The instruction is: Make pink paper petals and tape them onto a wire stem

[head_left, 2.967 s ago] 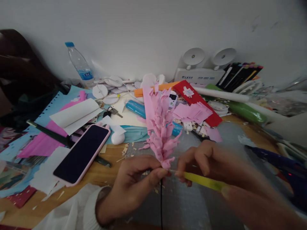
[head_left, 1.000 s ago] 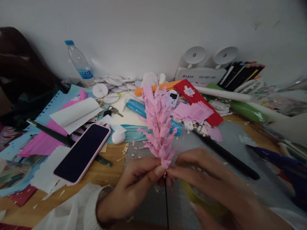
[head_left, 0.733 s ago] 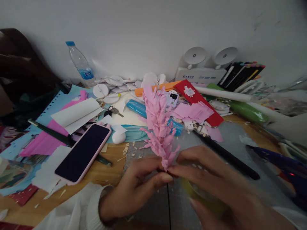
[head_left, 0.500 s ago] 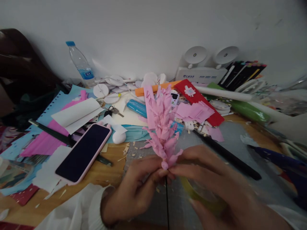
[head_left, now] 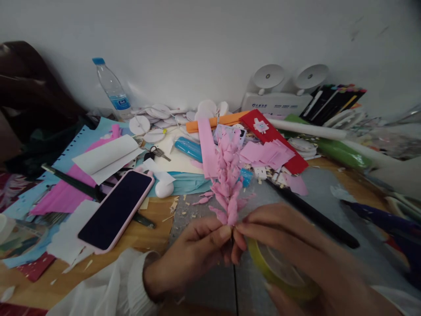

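Note:
A pink paper flower spike [head_left: 227, 175] made of many twisted petals stands upright in front of me, on a thin dark stem [head_left: 235, 285] that runs down below my hands. My left hand [head_left: 200, 245] pinches the base of the spike between thumb and fingers. My right hand [head_left: 296, 245] curls around a roll of yellowish tape [head_left: 276, 272], and its thumb and forefinger meet the stem just under the lowest petals. Whether a strip of tape runs from the roll to the stem, I cannot make out. Loose twisted pink petals [head_left: 203, 199] show left of the spike.
A phone [head_left: 116, 210] lies on the left, beside white and pink paper. Pink paper squares [head_left: 266, 151] and a red strip [head_left: 279, 145] lie behind the flower. A black rod [head_left: 315, 213] rests on the right. A water bottle [head_left: 113, 87] and a two-lamp light [head_left: 276, 101] stand by the wall.
The flower spike has turned and dropped slightly, with its base now pinched lower between my fingers. My right hand and the tape roll have shifted a little.

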The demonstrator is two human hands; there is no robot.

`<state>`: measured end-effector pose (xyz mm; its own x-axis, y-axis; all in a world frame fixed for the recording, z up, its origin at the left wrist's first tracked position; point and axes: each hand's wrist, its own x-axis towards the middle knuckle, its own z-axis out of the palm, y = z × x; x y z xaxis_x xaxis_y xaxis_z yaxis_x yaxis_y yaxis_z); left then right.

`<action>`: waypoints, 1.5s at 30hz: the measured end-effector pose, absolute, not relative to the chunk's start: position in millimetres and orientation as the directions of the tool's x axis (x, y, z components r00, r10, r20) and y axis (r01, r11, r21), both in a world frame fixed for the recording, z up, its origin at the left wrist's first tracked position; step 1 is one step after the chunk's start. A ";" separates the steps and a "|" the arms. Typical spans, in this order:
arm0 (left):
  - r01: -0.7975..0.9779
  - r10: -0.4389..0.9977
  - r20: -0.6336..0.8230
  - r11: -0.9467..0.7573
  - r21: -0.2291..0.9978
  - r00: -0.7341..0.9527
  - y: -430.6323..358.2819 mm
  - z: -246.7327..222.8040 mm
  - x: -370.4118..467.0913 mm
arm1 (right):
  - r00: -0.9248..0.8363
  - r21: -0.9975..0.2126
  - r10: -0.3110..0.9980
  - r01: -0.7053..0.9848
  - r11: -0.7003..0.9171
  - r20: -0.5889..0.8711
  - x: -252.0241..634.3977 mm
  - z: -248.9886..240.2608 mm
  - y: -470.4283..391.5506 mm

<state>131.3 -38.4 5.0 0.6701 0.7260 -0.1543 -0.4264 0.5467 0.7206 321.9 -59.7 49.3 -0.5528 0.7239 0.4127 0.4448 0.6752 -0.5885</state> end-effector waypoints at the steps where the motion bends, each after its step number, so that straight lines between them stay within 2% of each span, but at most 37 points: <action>1: -0.444 0.722 -0.169 0.573 0.689 0.671 -38.6 4.0 133.0 | -0.550 -0.582 0.726 0.453 0.675 0.412 322.5 48.8 -59.8; 8: -0.500 0.775 -0.147 0.528 0.686 0.615 -36.3 -3.0 136.4 | -0.529 -0.542 0.728 0.490 0.682 0.437 320.6 51.3 -59.6; 15: -0.469 0.803 -0.171 0.490 0.735 0.570 -36.4 3.1 134.6 | -0.523 -0.505 0.725 0.521 0.689 0.449 318.4 53.9 -59.4; 23: -0.353 0.869 -0.105 0.303 0.885 0.483 -36.2 3.8 131.3 | -0.518 -0.507 0.729 0.525 0.684 0.447 315.6 54.1 -58.2; 28: -0.305 0.871 -0.049 0.224 0.926 0.489 -37.4 9.2 132.2 | -0.544 -0.510 0.727 0.521 0.684 0.420 314.6 52.4 -59.3; 33: -0.230 0.880 -0.069 0.197 0.953 0.469 -39.2 12.1 132.1 | -0.556 -0.505 0.714 0.508 0.697 0.425 315.3 52.7 -60.3; 40: -0.157 0.910 -0.098 0.174 0.972 0.403 -41.3 13.4 132.7 | -0.500 -0.609 0.787 0.513 0.605 0.361 314.7 49.7 -68.1; 45: -0.160 0.902 -0.111 0.194 0.968 0.418 -42.4 13.7 133.2 | -0.413 -0.744 0.848 0.438 0.504 0.331 314.3 53.1 -68.4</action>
<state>133.2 -42.4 13.7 0.4181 0.9016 -0.1113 -0.1605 0.1939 0.9678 314.3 -68.4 53.1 -0.4127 0.8484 0.3314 0.4382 0.5039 -0.7443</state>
